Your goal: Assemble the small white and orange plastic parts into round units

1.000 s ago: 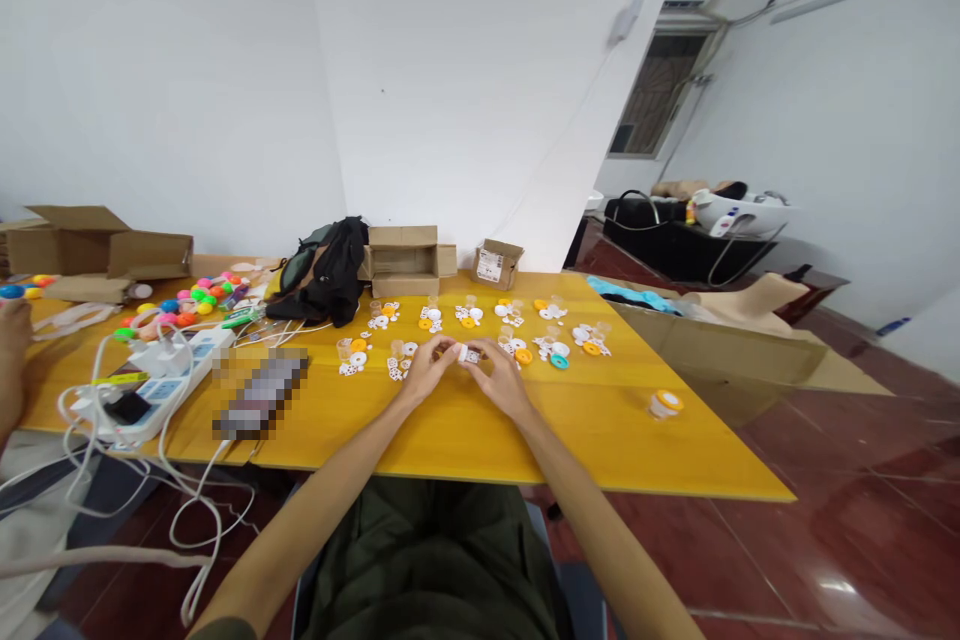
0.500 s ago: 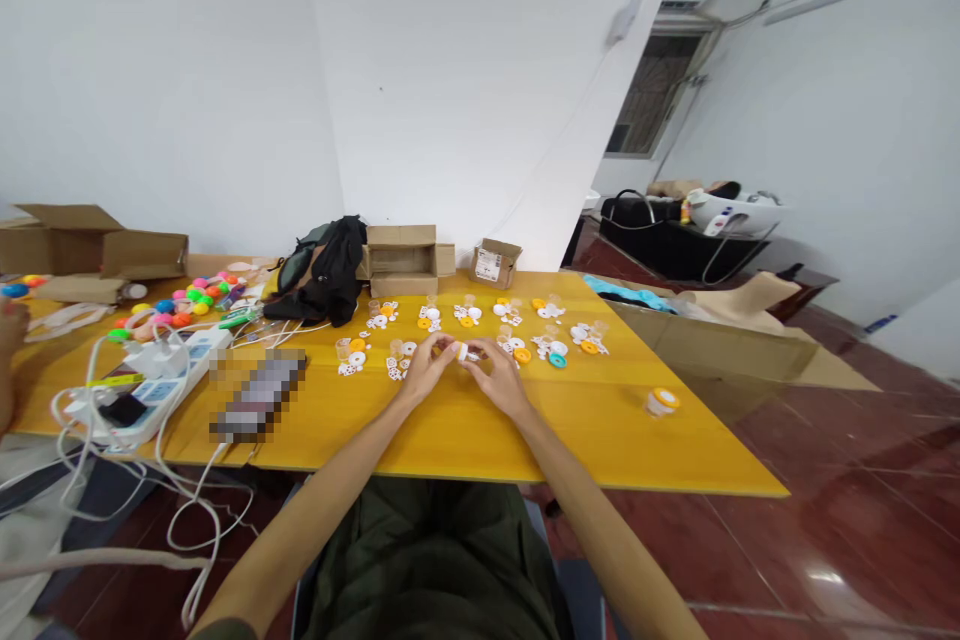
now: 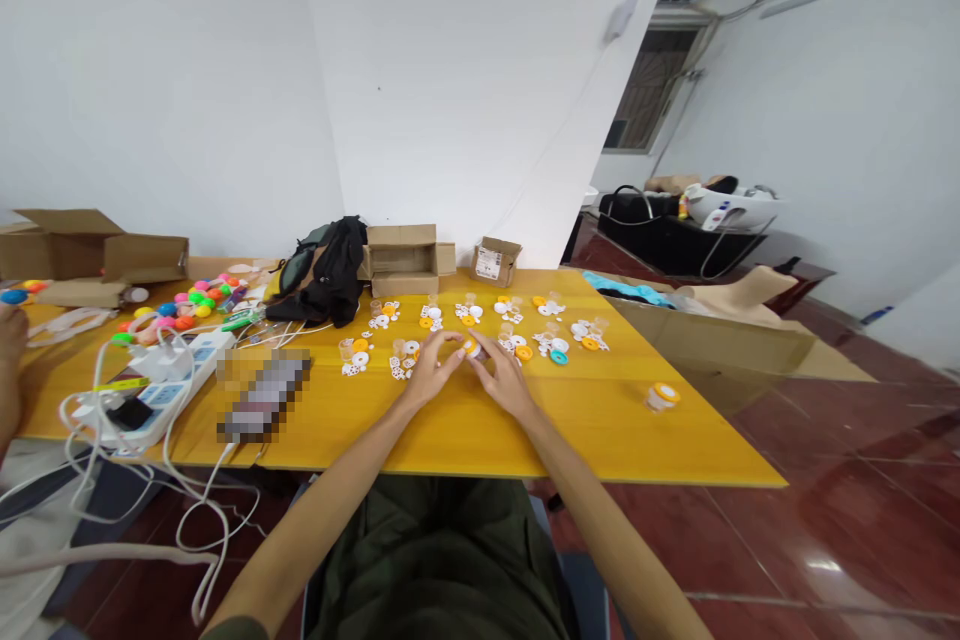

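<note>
Over the middle of the table, my left hand (image 3: 433, 375) and my right hand (image 3: 502, 380) curl toward each other, fingers closed around a small clear jar with an orange-and-white lid (image 3: 472, 348). Fingers partly cover it, so whether the lid is fixed on is hard to see. Just beyond my hands lie groups of small parts: clear cups (image 3: 346, 349), orange rings (image 3: 524, 353), white discs (image 3: 361, 359), a teal ring (image 3: 559, 358) and small white pieces with dark red marks (image 3: 397, 373). Off to the right stands a similar clear jar with an orange lid (image 3: 664, 396).
To the left are a phone (image 3: 264, 398) on a cable, a white power strip (image 3: 196, 365) with tangled cords, colourful balls (image 3: 184, 322) and another person's hand (image 3: 10, 330). Behind stand a black bag (image 3: 330, 275) and cardboard boxes (image 3: 405, 285). The table's edge (image 3: 600, 480) is close to me.
Between my hands the jar has turned, its orange lid now showing more than the white part. My fingers have shifted around it, and the view has moved slightly.
</note>
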`<act>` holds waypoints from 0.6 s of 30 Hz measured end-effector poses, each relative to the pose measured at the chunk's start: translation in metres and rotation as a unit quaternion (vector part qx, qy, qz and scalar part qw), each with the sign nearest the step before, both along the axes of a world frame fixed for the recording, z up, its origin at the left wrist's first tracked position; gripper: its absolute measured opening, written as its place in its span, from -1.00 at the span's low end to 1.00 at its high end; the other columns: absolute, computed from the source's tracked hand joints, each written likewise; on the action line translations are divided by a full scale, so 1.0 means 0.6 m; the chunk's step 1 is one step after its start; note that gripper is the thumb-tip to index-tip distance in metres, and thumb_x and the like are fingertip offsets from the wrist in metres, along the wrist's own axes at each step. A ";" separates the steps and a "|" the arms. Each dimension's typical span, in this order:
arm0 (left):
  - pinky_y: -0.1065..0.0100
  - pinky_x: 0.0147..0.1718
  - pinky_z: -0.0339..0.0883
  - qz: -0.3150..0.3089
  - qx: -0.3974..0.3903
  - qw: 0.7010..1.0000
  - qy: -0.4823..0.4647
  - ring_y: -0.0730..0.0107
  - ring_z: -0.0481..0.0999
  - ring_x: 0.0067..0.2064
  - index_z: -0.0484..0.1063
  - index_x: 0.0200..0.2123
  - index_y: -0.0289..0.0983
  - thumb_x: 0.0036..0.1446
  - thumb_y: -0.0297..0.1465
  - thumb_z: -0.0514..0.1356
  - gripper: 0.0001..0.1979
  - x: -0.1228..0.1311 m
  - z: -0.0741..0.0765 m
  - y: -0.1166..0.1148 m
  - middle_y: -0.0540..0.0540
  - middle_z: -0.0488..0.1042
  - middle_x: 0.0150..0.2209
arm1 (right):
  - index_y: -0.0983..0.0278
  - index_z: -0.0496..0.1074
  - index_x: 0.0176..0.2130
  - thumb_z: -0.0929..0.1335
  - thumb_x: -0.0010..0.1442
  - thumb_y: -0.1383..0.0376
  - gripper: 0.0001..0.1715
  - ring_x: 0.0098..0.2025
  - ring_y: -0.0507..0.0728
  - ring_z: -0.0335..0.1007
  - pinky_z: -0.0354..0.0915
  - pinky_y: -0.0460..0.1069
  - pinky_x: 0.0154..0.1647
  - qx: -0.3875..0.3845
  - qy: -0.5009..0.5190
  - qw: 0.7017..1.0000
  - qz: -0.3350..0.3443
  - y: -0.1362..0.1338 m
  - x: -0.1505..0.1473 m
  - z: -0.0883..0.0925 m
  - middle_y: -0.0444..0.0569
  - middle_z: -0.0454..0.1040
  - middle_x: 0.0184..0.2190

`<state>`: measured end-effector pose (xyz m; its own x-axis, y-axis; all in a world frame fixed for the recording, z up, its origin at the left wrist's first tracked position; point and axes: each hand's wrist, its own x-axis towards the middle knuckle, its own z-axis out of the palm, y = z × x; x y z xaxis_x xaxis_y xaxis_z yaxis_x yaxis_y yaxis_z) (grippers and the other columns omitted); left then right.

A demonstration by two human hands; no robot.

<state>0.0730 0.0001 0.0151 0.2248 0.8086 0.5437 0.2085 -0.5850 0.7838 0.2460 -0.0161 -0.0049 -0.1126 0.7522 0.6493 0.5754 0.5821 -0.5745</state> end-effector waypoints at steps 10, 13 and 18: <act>0.18 0.05 0.30 0.113 0.015 0.993 -0.041 0.17 0.52 -0.02 0.48 -0.19 -0.17 0.31 -0.29 0.09 -0.82 -0.019 -0.003 0.007 -0.09 0.57 -0.14 | 0.22 0.39 -0.07 0.31 0.23 0.04 -0.63 -0.16 0.28 0.52 0.45 0.19 -0.12 -0.026 -0.008 0.986 -0.167 -0.027 0.088 -0.030 0.11 0.56 -0.14; 0.17 0.06 0.28 0.113 0.034 0.993 -0.018 0.17 0.50 -0.02 0.48 -0.18 -0.16 0.32 -0.30 0.07 -0.80 -0.018 -0.003 0.005 -0.09 0.57 -0.14 | 0.21 0.38 -0.10 0.31 0.23 0.01 -0.61 -0.13 0.32 0.52 0.44 0.19 -0.13 -0.004 -0.042 0.971 -0.235 -0.048 0.135 -0.037 0.14 0.55 -0.17; 0.17 0.01 0.28 0.099 0.073 0.991 0.056 0.17 0.49 -0.06 0.48 -0.16 -0.15 0.32 -0.33 0.06 -0.80 -0.016 -0.002 -0.002 -0.08 0.56 -0.17 | 0.26 0.35 -0.03 0.28 0.25 0.04 -0.58 -0.17 0.32 0.51 0.42 0.17 -0.18 0.022 -0.056 0.938 -0.342 -0.081 0.208 -0.040 0.18 0.54 -0.14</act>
<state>0.0634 -0.0011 0.0137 0.1340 0.7579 0.6384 0.4112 -0.6287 0.6600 0.3709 -0.0648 -0.0292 0.3170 0.6460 0.6944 0.8786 0.0756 -0.4715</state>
